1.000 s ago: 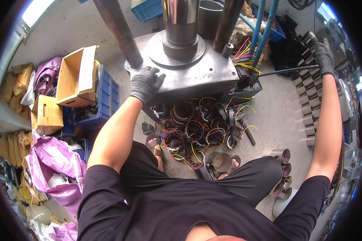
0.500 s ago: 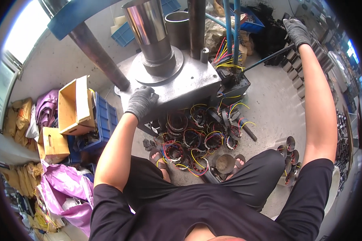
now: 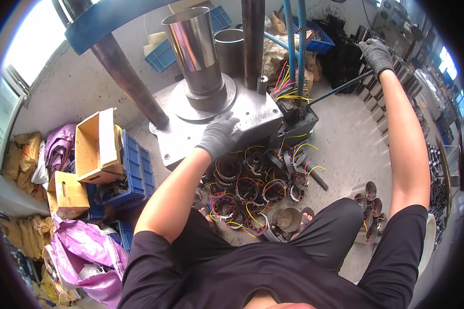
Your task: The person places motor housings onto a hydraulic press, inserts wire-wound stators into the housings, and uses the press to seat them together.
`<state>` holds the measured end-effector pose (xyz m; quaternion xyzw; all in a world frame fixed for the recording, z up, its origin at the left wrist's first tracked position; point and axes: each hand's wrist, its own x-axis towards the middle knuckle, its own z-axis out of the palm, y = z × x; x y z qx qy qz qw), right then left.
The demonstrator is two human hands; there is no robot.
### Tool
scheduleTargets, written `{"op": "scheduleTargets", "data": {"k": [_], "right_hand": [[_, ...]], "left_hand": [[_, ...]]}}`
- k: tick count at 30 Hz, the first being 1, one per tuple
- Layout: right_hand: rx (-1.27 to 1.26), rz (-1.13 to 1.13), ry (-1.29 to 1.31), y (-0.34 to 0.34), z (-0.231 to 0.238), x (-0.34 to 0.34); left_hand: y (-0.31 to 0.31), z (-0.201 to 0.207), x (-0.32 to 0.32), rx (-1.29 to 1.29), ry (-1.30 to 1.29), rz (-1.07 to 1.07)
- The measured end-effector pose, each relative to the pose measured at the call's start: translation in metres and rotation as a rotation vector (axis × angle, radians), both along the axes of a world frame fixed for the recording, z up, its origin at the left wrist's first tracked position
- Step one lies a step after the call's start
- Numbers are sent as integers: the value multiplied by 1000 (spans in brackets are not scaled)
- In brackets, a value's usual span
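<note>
My left hand [image 3: 219, 135], in a grey glove, rests on the front edge of the metal press table [image 3: 260, 110], fingers stretched toward the right. Just beyond it, a shiny metal cylinder [image 3: 193, 46] stands upright on a round stepped base [image 3: 207, 100]. Far out to the right, my gloved right hand [image 3: 377, 55] is closed around the upper end of a long dark lever [image 3: 340, 88]. That lever slants down to a dark box-shaped unit [image 3: 300, 123] beside the table. The palm side of the right hand is hidden.
Several wound motor stators [image 3: 247, 189] with coloured wires lie on the floor between table and feet. Short metal tubes [image 3: 368, 190] stand by my right knee. Cardboard boxes [image 3: 95, 147], a blue crate [image 3: 139, 165] and purple sacks [image 3: 82, 252] fill the left. Thick press columns [image 3: 126, 77] rise around the table.
My left hand has slid right along the table's front edge, toward the cylinder's base. The whole view has shifted slightly. My right hand stays on the lever.
</note>
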<state>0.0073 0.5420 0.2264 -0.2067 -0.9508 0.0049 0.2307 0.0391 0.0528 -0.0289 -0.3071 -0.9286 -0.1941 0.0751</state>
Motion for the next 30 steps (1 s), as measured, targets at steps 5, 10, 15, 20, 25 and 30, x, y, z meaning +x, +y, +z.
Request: {"op": "scheduleTargets", "data": {"k": [5,10,15,20,25,30], "right_hand": [[-111,93,53,15,-9,13],[-497,210,111,16,-40,63],[-586,205,52,34,-88,139],[-548,244,50,29,-94,139],[-461,262,-42,32,-94,143],[331,348,-340,-27,-63,150]], "left_hand": [[57,-1,-28,30,-89,-35],[90,-24,-64,-89,18,101],[106,-20,-75,-88,28,206],[111,-11,-59,-163,-41,106],[124,-11,2,64,-112,-447],[109,19,52,72,-76,-593]]}}
